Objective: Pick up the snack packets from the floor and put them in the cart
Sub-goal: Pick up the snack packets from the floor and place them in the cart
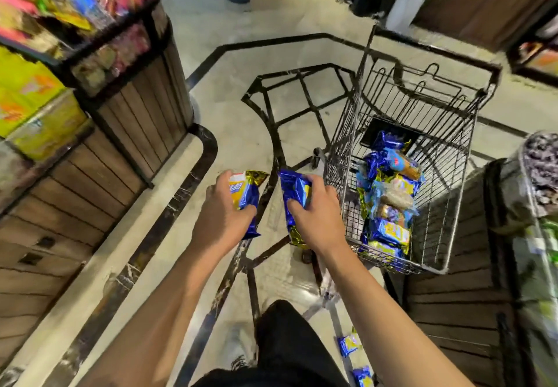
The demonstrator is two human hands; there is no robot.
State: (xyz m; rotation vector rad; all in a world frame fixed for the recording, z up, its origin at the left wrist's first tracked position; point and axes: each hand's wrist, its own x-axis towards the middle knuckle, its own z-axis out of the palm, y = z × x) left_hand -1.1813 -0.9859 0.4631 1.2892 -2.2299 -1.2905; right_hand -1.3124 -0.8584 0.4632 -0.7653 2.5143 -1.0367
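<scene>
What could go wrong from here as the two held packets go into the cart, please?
1. The right hand and left hand each grip a packet left of the cart; a toss from there might hit the wire wall.
2. Two packets on the floor lie near the person's foot and could get stepped on.

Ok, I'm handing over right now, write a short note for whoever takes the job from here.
Left hand grips one blue and yellow packet. Right hand grips another blue packet. Both are held left of the cart, not yet over it.
Done: a pile of packets lies in the cart.
Left: drop these two in, then pick up the two packets on the floor by the feet.
</scene>
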